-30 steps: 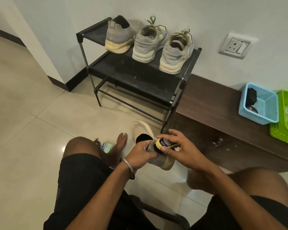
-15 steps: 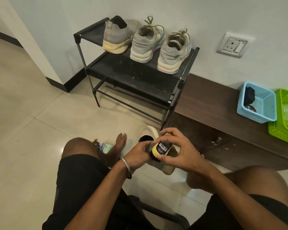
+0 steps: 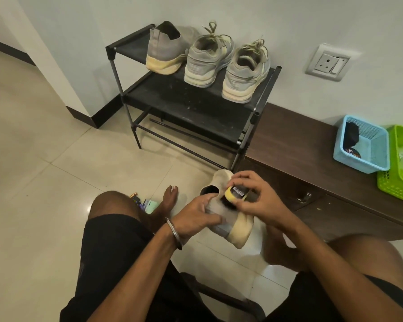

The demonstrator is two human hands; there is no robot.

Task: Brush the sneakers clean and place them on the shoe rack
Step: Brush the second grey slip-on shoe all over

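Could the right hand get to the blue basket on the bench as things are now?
Probably yes, but not while busy: the right hand grips the brush. The blue basket sits unobstructed on that side.

Floor tiles (image 3: 44,140): glossy, reflective. Shoe rack (image 3: 191,105): matt black metal tubes, dusty cloth shelves. Sneakers (image 3: 208,59): grey knit/mesh cloth, matt rubbery soles. Bench (image 3: 296,140): dark wood grain, satin. Baskets (image 3: 368,163): perforated plastic.

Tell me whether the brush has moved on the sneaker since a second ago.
Yes. The brush has slid along the sneaker toward its toe end, the end nearer the rack.
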